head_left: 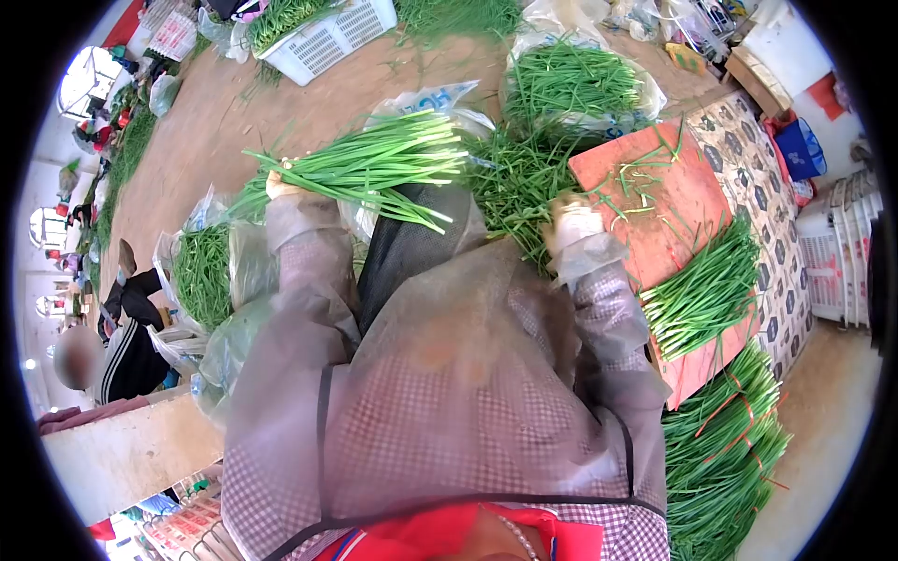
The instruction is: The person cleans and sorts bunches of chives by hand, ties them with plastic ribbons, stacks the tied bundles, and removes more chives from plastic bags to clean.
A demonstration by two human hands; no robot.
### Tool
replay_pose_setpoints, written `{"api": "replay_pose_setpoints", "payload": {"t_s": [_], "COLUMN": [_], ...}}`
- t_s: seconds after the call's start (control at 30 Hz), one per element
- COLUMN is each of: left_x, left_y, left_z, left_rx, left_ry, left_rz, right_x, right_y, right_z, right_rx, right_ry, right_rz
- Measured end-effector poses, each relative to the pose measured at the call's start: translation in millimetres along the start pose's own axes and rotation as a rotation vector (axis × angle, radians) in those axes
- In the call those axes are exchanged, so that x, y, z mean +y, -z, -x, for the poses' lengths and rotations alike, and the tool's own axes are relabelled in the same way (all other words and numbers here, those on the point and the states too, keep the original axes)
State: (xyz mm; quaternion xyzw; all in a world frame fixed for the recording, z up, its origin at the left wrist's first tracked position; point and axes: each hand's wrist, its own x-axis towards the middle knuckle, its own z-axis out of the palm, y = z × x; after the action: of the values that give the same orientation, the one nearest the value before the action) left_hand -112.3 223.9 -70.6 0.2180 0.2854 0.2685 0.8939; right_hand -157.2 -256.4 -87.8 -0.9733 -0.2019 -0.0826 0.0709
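Observation:
My left hand (283, 183) is closed round a loose bunch of long green chives (374, 161), whose pale ends fan out to the right above my knee. My right hand (574, 221) is blurred by motion, so its fingers cannot be made out. It is at the left edge of a red board (673, 168), beside a heap of loose green leaves (519, 187). Scattered trimmings (638, 182) lie on the board's upper part. Lower on the board rests a sheaf of chives (703, 290), its pale ends toward the lower left.
Tied bundles of chives (725, 449) are stacked below the board. Bags of greens stand ahead (575, 79) and to the left (203, 271). A white crate (329, 42) is at the far side. Another person (131, 327) is at the left; stacked white crates (837, 248) stand at the right.

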Motion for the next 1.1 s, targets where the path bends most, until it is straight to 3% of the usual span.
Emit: {"api": "replay_pose_setpoints", "payload": {"t_s": [0.03,0.07,0.13,0.17,0.2,0.23,0.27,0.33,0.37,0.4,0.47,0.5,0.63,0.67,0.73,0.8,0.83,0.93,1.0,1.03,1.1], "left_x": [5,7,7,6,7,10,12,8,4,-2,-14,-14,-1,-3,2,7,10,3,1,-1,6], "left_y": [5,4,-30,-45,-53,-55,-65,-93,-98,-106,-118,-118,-106,-104,-82,-72,-80,-38,-21,-9,1], "left_z": [-8,-9,17,26,31,26,33,59,65,84,122,133,163,182,148,177,179,179,168,166,173], "left_rx": [-0.122,-0.247,-0.216,-0.208,-0.199,-0.442,-0.451,-0.449,-0.584,-0.597,-0.737,-0.871,-1.486,-1.580,-2.021,-2.093,-2.208,-2.181,-2.224,-2.137,-2.051], "left_ry": [0.038,0.076,-0.019,-0.030,-0.042,0.008,0.008,0.010,-0.041,-0.036,-0.117,-0.113,0.138,0.135,0.174,0.238,0.464,0.486,0.580,0.588,0.599], "left_rz": [0.060,0.119,0.022,0.042,0.060,0.089,0.089,0.049,0.040,0.041,0.120,0.072,-0.208,-0.213,-0.272,-0.403,-0.449,-0.399,-0.434,-0.374,-0.310], "right_x": [-25,-23,-82,-99,-115,-125,-130,-137,-131,-137,-120,-117,-109,-105,-94,-93,-93,-90,-91,-87,-85], "right_y": [40,-8,34,30,40,39,36,5,-27,-16,18,32,34,23,1,-16,-23,-42,-23,-29,-38], "right_z": [-10,-6,-14,-16,-24,-31,-39,-45,-61,-61,-63,-57,-48,-45,-35,-29,-26,-21,-22,-25,-27], "right_rx": [-0.300,0.083,-0.526,-0.558,-0.635,-0.705,-0.771,-0.546,-0.530,-0.282,-0.327,-0.127,0.020,0.015,-0.107,-0.141,-0.143,-0.154,-0.159,-0.193,-0.115], "right_ry": [0.075,0.740,0.400,0.448,0.356,0.270,0.179,0.078,0.121,0.002,-0.230,0.062,-0.124,-0.123,-0.169,-0.254,-0.274,-0.315,-0.411,-0.589,-0.545], "right_rz": [-0.268,-0.278,-0.886,-1.011,-0.964,-1.030,-1.094,-1.708,-1.753,-2.179,-2.757,-2.766,-2.917,-2.914,-2.894,-2.884,-2.884,-2.958,-2.823,-2.885,-2.831]}}
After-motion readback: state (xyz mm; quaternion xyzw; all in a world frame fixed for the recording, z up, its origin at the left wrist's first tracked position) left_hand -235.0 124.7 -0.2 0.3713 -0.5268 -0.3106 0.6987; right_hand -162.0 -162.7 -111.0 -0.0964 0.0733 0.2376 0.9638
